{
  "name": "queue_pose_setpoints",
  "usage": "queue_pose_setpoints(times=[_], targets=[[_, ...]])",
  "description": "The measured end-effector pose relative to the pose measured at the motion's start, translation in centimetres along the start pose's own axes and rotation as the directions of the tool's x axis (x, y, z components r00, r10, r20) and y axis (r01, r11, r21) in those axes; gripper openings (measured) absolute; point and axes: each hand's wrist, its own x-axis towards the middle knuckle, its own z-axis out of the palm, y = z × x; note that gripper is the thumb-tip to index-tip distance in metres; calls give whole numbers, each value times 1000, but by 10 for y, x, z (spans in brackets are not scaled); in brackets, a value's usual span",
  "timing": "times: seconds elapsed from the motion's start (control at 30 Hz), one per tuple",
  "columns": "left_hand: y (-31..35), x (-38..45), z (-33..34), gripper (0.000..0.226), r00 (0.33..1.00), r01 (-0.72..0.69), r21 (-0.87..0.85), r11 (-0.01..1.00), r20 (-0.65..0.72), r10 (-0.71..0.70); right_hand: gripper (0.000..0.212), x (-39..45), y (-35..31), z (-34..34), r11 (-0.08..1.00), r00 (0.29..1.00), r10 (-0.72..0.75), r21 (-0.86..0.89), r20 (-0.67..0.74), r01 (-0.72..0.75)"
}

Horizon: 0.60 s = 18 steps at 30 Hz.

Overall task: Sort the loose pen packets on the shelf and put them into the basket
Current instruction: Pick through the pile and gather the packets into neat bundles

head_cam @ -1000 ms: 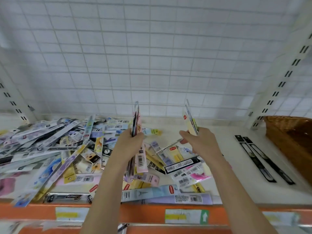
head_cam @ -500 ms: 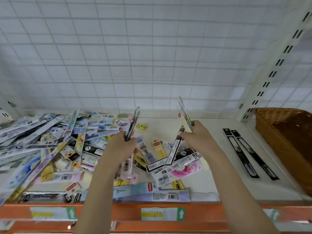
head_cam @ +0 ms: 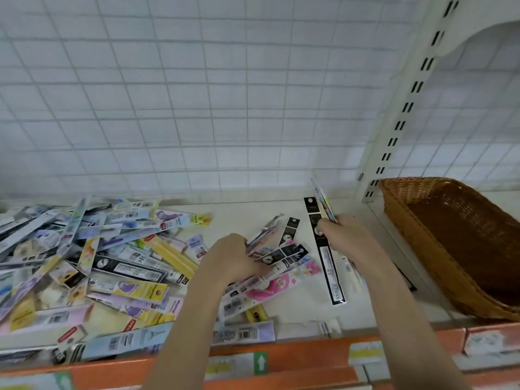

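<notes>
Gripping a thin bundle of colourful pen packets (head_cam: 325,202) upright, the right hand (head_cam: 344,235) hangs over the white shelf (head_cam: 242,218), near the brown woven wicker basket (head_cam: 455,237) at the right end. The left hand (head_cam: 235,256) has its fingers curled around some pink and pale packets (head_cam: 263,237), low over the shelf. A long black packet (head_cam: 327,263) lies flat between the hands and the basket. A big loose heap of mixed packets (head_cam: 92,263) covers the left part of the shelf.
</notes>
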Motion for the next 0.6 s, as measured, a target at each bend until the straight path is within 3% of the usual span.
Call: queue_pose_setpoints(times=[0.1, 0.27, 0.37, 0.5, 0.6], targets=[[4, 3, 6, 34, 1000, 4, 53, 999, 17, -5, 20, -3, 3, -7, 1000, 1000, -7, -16, 3, 7], [3, 0, -12, 38, 992, 48, -18, 999, -119, -50, 49, -3, 1, -5, 993, 995, -74, -99, -59, 68], [-4, -5, -28, 32, 979, 64, -36, 997, -191, -70, 55, 0, 0, 3, 978, 996, -90, -191, 3, 89], [-17, -11, -39, 34, 949, 72, -89, 993, -301, -96, 34, 2, -2, 15, 971, 988, -112, -200, 107, 132], [-27, -12, -41, 29, 949, 71, -175, 982, -292, -121, 28, 3, -5, 25, 931, 982, -159, -315, 102, 183]])
